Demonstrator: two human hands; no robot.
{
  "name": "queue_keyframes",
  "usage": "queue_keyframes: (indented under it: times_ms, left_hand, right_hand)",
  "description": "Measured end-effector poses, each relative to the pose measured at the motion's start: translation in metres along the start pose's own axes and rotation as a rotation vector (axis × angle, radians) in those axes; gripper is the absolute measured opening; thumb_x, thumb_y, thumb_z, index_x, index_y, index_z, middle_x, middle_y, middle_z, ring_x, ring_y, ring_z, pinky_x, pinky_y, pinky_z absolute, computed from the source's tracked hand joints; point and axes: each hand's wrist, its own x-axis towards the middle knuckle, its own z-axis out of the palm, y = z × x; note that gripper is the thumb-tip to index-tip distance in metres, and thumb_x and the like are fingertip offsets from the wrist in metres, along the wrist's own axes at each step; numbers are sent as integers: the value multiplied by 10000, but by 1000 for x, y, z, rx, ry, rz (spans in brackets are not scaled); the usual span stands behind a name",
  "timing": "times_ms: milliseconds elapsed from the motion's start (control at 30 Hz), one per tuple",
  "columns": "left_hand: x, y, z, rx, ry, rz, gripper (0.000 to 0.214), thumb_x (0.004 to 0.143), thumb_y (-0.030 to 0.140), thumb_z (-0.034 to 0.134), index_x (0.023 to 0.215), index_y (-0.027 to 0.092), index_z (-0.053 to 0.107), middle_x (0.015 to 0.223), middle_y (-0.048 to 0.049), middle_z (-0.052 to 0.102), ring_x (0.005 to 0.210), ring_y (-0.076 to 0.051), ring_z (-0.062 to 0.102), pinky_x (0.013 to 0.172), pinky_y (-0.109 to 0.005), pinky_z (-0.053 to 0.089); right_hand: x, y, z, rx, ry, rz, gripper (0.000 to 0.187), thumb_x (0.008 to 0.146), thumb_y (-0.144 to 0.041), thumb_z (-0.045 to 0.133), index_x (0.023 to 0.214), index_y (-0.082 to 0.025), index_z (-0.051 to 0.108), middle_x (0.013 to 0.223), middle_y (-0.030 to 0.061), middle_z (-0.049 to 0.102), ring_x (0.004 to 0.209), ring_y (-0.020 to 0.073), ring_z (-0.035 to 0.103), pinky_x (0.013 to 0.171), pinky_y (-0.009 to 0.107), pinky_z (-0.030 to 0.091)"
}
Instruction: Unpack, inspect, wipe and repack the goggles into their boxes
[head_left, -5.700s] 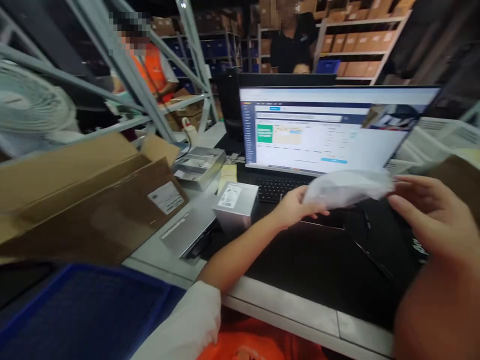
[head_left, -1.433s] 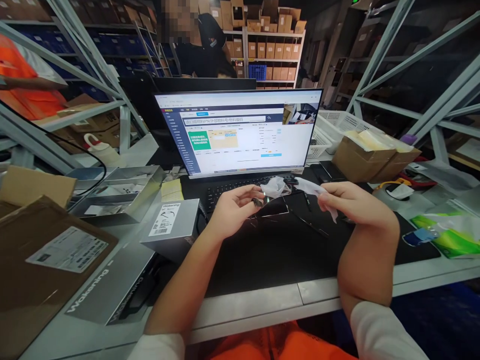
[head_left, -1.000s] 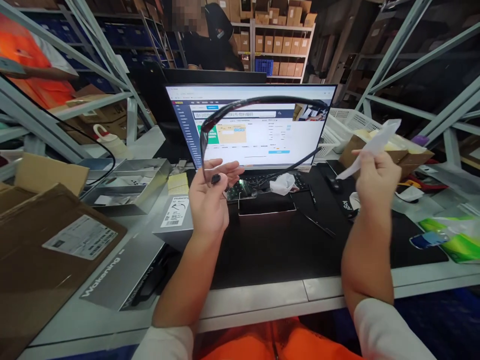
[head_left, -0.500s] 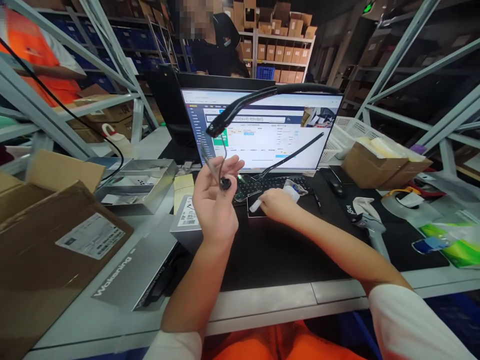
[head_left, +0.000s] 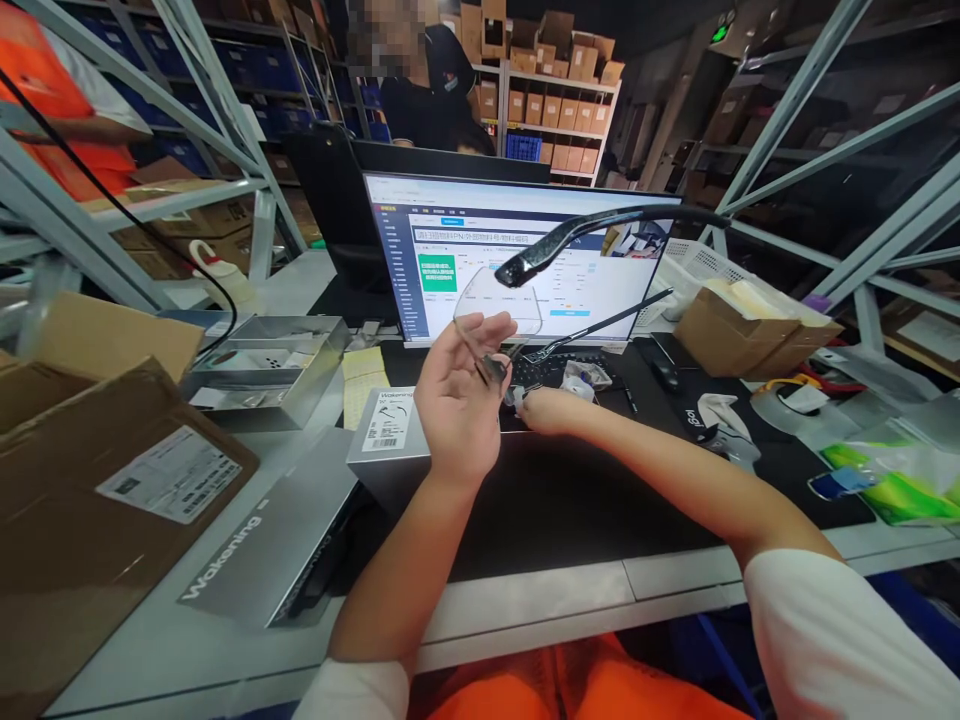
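Note:
In the head view, my left hand [head_left: 461,410] is raised over the desk, thumb and fingers pinching a pair of glasses [head_left: 544,245] by the frame front. One clear lens stands up behind my fingertips, and both black temple arms point right, across the monitor. Low beside it, my right hand [head_left: 556,412] has its fingers closed near the keyboard, with a bit of something whitish at the fingertips. What that is I cannot make out. Just beyond the right hand lies a crumpled clear plastic wrapper [head_left: 589,375]. A silver-grey box [head_left: 390,430] with a white label sits under my left wrist.
A lit monitor [head_left: 420,325] stands behind the keyboard [head_left: 555,370]. Left are an open cardboard box [head_left: 67,540], a grey tray [head_left: 300,400] and a grey box lid [head_left: 262,550]. Right are a mouse [head_left: 661,368], a scanner [head_left: 731,445] and a carton [head_left: 716,330]. A person [head_left: 431,100] stands behind.
My left hand has moved right with the glasses, bringing them nearer the right hand and turning a lens upright. The right hand has shifted slightly; the white piece in its fingers shows less.

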Motion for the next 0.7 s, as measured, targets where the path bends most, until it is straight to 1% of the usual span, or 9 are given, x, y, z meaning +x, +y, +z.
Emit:
queue_keyframes:
  times_ms: [100,200,300,433,467,500,600,633,700]
  left_hand:
    - [0,-3,0,-5,-11,6,320,911,332,742,1215,266,669,1153,-42,753,1083,-226,734,1066,-407,552]
    - [-1,-5,-1,-2,-24,4,319,914,305,739,1222,256,670,1162,-47,751,1086,-222,732,1069,-401,552]
    - [-1,-4,-2,39,-21,-3,337,909,333,743,1223,238,663,1163,-60,751,1090,-232,731,1060,-410,559]
    - [-1,-1,-1,56,-12,2,334,907,333,746,1216,236,663,1160,-60,751,1091,-235,731,1060,-420,561]
    - [-1,-1,0,47,-14,3,329,907,323,745,1215,240,666,1158,-56,751,1090,-233,731,1062,-419,560]
    - [-1,-2,1,38,-18,5,327,907,316,746,1216,243,669,1155,-53,752,1087,-230,732,1063,-419,559]
    - [-2,-5,3,37,-26,2,328,902,313,751,1211,239,672,1145,-52,755,1078,-230,736,1059,-417,561]
    - [-3,-6,4,47,-28,-1,330,898,316,756,1207,234,673,1140,-55,756,1076,-232,737,1056,-418,563]
    - [-4,-9,6,70,-30,-4,335,888,323,765,1195,225,674,1126,-61,759,1072,-237,737,1054,-424,564]
  right_hand:
    - [-8,-11,3,-72,61,61,258,961,-239,566,1039,-109,775,1078,201,762,1015,306,726,876,358,530]
    - [-24,-21,0,-123,158,85,337,978,-328,558,1034,-70,767,1080,242,747,1020,357,720,875,412,531]
    - [-49,-15,-9,-134,277,34,343,982,-381,554,1017,-114,765,1058,197,756,1035,339,708,919,416,516]
    - [-77,39,-12,71,810,17,320,995,-329,487,1056,-165,755,1106,134,749,1113,283,668,1028,413,483]
    - [-80,57,-8,151,891,42,308,969,-319,520,1111,-161,743,1159,134,737,1155,287,651,1059,427,474]
    - [-80,75,-3,232,874,44,342,933,-324,571,1195,-160,717,1237,133,713,1207,294,631,1083,443,468]
    - [-73,115,20,432,580,-47,660,828,-387,716,1434,-168,571,1472,133,581,1361,315,545,1148,472,434]
    - [-71,122,28,468,508,-77,734,815,-406,735,1478,-168,527,1515,134,541,1392,317,519,1166,473,418]
    - [-67,127,39,482,468,-105,757,838,-423,722,1510,-166,486,1542,135,512,1412,311,502,1184,465,399]
